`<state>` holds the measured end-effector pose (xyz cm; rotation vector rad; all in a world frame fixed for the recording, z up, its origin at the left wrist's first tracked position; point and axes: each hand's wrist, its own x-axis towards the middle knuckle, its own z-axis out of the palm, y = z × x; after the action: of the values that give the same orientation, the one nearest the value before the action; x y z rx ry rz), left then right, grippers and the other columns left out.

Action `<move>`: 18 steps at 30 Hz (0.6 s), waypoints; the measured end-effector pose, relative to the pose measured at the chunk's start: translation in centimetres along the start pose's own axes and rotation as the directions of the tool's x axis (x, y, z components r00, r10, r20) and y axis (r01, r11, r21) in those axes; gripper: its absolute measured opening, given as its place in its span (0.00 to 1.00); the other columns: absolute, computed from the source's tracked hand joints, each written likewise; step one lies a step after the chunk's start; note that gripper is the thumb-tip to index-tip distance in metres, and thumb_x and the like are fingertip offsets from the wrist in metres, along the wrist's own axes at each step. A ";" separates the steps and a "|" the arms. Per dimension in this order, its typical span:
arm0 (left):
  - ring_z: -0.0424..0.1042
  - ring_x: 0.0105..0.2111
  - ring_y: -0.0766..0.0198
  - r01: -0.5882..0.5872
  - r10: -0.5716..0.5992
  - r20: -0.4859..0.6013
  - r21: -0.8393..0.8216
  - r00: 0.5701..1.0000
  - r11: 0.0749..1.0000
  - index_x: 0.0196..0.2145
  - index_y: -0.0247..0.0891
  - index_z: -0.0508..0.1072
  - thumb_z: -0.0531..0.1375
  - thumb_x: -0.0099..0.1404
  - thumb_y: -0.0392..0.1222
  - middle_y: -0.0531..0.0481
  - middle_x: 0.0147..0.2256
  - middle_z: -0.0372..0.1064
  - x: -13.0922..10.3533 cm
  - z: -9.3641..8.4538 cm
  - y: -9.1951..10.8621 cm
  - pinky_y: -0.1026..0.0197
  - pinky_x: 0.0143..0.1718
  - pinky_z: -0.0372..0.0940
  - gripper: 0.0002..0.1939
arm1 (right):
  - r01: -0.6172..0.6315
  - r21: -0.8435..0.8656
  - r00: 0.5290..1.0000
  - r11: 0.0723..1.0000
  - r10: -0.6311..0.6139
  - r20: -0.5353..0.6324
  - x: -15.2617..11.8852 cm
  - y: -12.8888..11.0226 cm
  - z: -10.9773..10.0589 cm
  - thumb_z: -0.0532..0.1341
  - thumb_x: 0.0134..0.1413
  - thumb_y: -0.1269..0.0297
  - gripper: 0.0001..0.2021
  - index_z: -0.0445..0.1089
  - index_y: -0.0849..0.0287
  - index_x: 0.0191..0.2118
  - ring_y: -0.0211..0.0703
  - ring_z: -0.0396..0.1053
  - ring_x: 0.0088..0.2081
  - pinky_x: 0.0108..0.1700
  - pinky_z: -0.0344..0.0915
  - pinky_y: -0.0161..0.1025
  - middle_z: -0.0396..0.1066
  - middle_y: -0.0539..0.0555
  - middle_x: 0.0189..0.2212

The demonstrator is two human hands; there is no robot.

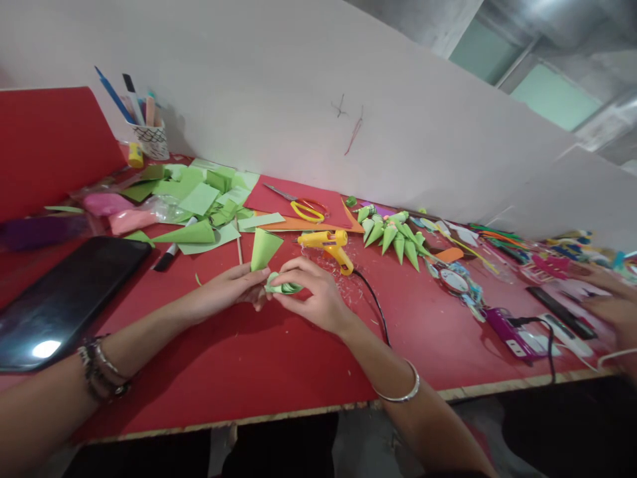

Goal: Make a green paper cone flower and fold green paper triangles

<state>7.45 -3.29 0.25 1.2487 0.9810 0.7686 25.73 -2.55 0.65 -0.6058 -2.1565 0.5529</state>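
My left hand (233,290) pinches the lower end of a green paper cone (265,247), whose wide end points up. Close beside it, my right hand (313,292) has its fingers closed on a rolled light green paper (287,287). The fingertips of both hands nearly meet. Just behind them lies a yellow glue gun (327,244), its black cord running toward the right. Several green paper cones (393,237) stand joined in a cluster at the right of the glue gun.
Green paper pieces (199,192), yellow-handled scissors (306,210) and a pen cup (152,138) lie or stand at the back. A black phone (74,292) is at left. At right are a purple power adapter (512,334) and another person's hands (610,292).
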 end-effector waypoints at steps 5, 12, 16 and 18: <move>0.52 0.19 0.71 -0.086 0.114 -0.066 0.334 0.991 0.939 0.23 0.38 0.60 0.50 0.59 0.54 0.58 0.18 0.51 0.4 -0.5 -0.2 0.66 0.21 0.52 0.17 | -0.032 0.066 0.991 0.997 0.041 -0.130 0.3 -0.3 -0.3 0.59 0.49 0.71 0.05 0.68 0.57 0.34 0.37 0.67 0.36 0.39 0.65 0.36 0.67 0.51 0.33; 0.56 0.22 0.68 -0.171 0.302 -0.046 0.739 0.952 0.652 0.31 0.37 0.63 0.48 0.61 0.52 0.57 0.21 0.54 0.5 -1.2 -0.8 0.66 0.24 0.52 0.15 | -0.043 0.191 0.942 0.981 0.104 -0.319 0.5 -0.6 -0.6 0.60 0.48 0.71 0.05 0.68 0.56 0.33 0.38 0.66 0.38 0.41 0.66 0.39 0.66 0.50 0.33; 0.58 0.20 0.67 -0.130 0.264 -0.021 0.831 0.964 0.541 0.41 0.36 0.64 0.47 0.63 0.50 0.57 0.20 0.56 0.2 -1.0 -0.4 0.66 0.22 0.50 0.17 | -0.058 0.124 0.903 0.991 0.105 -0.416 0.5 -0.8 -0.8 0.61 0.48 0.71 0.05 0.68 0.56 0.33 0.39 0.66 0.40 0.43 0.66 0.41 0.63 0.52 0.36; 0.59 0.19 0.67 -0.099 0.253 -0.036 0.860 0.967 0.501 0.42 0.36 0.64 0.47 0.63 0.50 0.57 0.19 0.56 0.1 -0.9 -0.2 0.67 0.21 0.49 0.17 | -0.064 0.088 0.899 0.994 0.096 -0.428 0.5 -0.7 -0.9 0.61 0.48 0.70 0.05 0.68 0.55 0.33 0.39 0.66 0.40 0.43 0.67 0.41 0.63 0.52 0.36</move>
<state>6.68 -2.88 0.03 2.2188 1.4690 0.5221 25.98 -2.66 1.86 -0.7071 -1.6914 0.4842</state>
